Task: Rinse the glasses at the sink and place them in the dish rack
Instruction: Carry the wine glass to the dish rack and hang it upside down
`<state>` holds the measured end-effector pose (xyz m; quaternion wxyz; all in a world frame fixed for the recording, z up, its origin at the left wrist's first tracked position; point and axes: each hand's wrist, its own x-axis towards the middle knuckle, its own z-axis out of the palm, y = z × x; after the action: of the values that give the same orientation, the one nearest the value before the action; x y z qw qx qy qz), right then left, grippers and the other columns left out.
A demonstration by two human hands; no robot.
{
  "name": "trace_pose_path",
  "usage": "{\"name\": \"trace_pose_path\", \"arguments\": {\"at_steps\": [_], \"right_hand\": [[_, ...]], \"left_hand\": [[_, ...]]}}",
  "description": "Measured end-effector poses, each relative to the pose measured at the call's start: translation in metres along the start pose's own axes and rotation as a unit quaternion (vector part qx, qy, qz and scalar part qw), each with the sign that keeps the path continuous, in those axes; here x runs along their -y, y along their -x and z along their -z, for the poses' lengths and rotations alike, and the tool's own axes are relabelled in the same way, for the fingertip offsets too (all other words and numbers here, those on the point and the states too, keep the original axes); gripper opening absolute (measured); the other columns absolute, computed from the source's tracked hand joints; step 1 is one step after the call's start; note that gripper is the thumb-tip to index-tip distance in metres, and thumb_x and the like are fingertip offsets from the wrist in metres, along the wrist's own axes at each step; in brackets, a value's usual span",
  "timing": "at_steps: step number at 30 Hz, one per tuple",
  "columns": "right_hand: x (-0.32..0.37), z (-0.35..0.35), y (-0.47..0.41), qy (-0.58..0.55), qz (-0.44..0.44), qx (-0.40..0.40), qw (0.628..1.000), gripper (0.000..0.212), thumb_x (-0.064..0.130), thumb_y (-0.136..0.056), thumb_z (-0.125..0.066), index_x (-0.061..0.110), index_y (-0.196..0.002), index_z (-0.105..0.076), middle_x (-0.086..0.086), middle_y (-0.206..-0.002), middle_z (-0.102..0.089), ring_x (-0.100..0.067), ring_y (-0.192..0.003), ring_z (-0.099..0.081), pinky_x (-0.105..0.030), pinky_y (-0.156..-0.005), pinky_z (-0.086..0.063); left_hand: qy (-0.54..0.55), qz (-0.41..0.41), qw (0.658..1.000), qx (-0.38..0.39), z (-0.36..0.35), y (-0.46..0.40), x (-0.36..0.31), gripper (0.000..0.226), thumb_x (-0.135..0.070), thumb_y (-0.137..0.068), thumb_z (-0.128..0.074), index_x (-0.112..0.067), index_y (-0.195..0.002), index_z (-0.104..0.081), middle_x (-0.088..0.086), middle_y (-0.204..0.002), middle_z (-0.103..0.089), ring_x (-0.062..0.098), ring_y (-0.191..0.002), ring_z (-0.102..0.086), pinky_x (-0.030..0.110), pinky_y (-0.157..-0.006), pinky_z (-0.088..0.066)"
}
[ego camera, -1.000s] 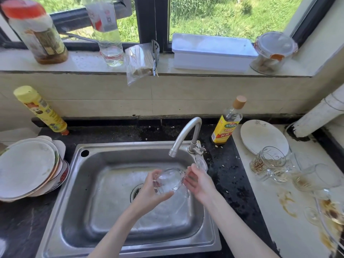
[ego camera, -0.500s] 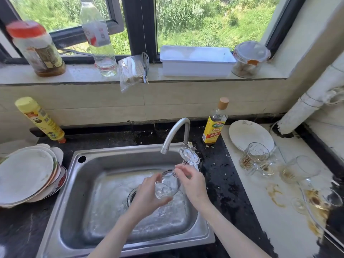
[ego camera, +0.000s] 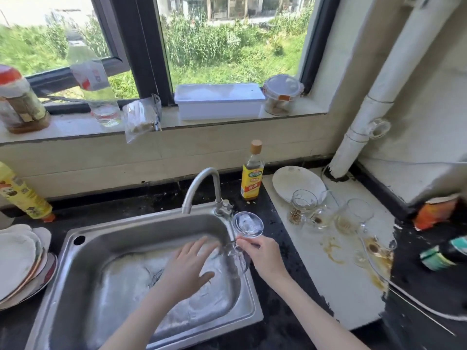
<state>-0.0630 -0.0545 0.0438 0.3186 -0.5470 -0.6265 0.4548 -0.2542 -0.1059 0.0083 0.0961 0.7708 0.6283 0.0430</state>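
Progress: early. One stemmed glass (ego camera: 240, 251) was in hand, held inverted at the right rim of the sink (ego camera: 83, 251), foot uppermost, bowl hanging down inside the basin. Right hand (ego camera: 262, 251): grip pinched on the stem just under the foot. Left hand (ego camera: 188, 266): grip spread, fingers straight, over the basin just beside the bowl; whether it touched the glass could not be told. No water stream made out at the tap (ego camera: 202, 188); basin floor wet.

Left to do: several dirty glasses (ego camera: 328, 213) stood on the pale desk (ego camera: 341, 286) right of the sink, brown residue in them and brown stains beside. No dish rack in view, so nothing judged placed yet.

Writing: yellow-labelled bottle (ego camera: 251, 178) behind the sink carried a green emblem and red characters, too small to read. Yellow spray bottle (ego camera: 22, 195) at far left showed a cartoon figure, text illegible. Red-capped jar (ego camera: 17, 102) on the windowsill: label blurred.
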Motion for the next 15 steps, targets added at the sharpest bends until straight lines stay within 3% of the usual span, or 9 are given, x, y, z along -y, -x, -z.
{"name": "trace_pose_path", "arguments": {"at_steps": [2,3,5,7,8,13,15], "right_hand": [[-0.005,0.02,0.016,-0.003,-0.008,-0.03,1.0,0.017,0.015,-0.086,-0.067,0.006,-0.098,-0.074,0.001,-0.088,-0.072,-0.007,-0.083,-0.066,-0.018,-0.077,-0.049],[-0.007,0.03,0.027,-0.01,-0.015,-0.049,0.999,0.017,0.015,-0.086,-0.066,0.006,-0.099,-0.074,0.001,-0.087,-0.071,-0.006,-0.083,-0.066,-0.015,-0.075,-0.049],[-0.01,0.05,0.052,-0.021,-0.029,-0.09,0.995,0.017,0.017,-0.087,-0.065,0.007,-0.099,-0.073,0.003,-0.088,-0.069,0.001,-0.08,-0.063,-0.009,-0.073,-0.046],[-0.012,0.067,0.08,-0.032,-0.044,-0.141,0.989,0.019,0.021,-0.088,-0.063,0.01,-0.101,-0.072,0.005,-0.089,-0.068,-0.002,-0.085,-0.063,-0.007,-0.075,-0.045],[-0.014,0.074,0.095,-0.042,-0.054,-0.168,0.983,0.019,0.023,-0.089,-0.063,0.011,-0.102,-0.071,0.006,-0.09,-0.067,-0.005,-0.09,-0.064,-0.008,-0.077,-0.046],[-0.017,0.094,0.192,-0.094,-0.098,-0.308,0.942,0.021,0.023,-0.092,-0.058,0.008,-0.104,-0.065,0.003,-0.094,-0.066,-0.004,-0.085,-0.062,-0.004,-0.066,-0.043],[-0.016,0.101,0.237,-0.084,-0.102,-0.36,0.923,0.017,0.022,-0.091,-0.058,0.011,-0.102,-0.065,0.001,-0.095,-0.068,-0.006,-0.085,-0.063,-0.008,-0.071,-0.046]], "left_hand": [[-0.061,-0.05,0.996,-0.038,0.001,-0.004,-0.01,0.078,-0.055,-0.062,-0.076,-0.033,-0.126,-0.04,-0.003,-0.123,-0.061,0.018,-0.104,-0.064,0.032,-0.079,-0.054],[-0.071,-0.075,0.993,-0.051,0.004,-0.006,-0.017,0.07,-0.056,-0.066,-0.072,-0.032,-0.125,-0.043,-0.004,-0.12,-0.064,0.017,-0.101,-0.066,0.031,-0.077,-0.055],[-0.082,-0.121,0.986,-0.081,0.012,-0.008,-0.033,0.045,-0.055,-0.088,-0.042,-0.031,-0.127,-0.047,-0.005,-0.119,-0.064,0.017,-0.103,-0.065,0.032,-0.078,-0.054],[-0.074,-0.149,0.983,-0.077,0.021,-0.01,-0.055,0.056,-0.052,-0.096,-0.01,-0.03,-0.127,-0.051,-0.004,-0.119,-0.064,0.019,-0.105,-0.064,0.036,-0.079,-0.054],[-0.073,-0.166,0.98,-0.081,0.025,-0.01,-0.067,0.06,-0.052,-0.096,-0.005,-0.03,-0.127,-0.052,-0.004,-0.121,-0.063,0.02,-0.106,-0.064,0.037,-0.08,-0.054],[-0.035,-0.29,0.955,-0.052,0.03,0.013,-0.131,0.06,-0.053,-0.096,-0.008,-0.025,-0.13,-0.05,-0.001,-0.125,-0.061,0.025,-0.111,-0.061,0.043,-0.083,-0.052],[-0.03,-0.328,0.943,-0.037,0.028,0.029,-0.16,0.06,-0.054,-0.096,-0.009,-0.025,-0.13,-0.05,-0.002,-0.124,-0.061,0.024,-0.112,-0.06,0.041,-0.083,-0.052]]}}
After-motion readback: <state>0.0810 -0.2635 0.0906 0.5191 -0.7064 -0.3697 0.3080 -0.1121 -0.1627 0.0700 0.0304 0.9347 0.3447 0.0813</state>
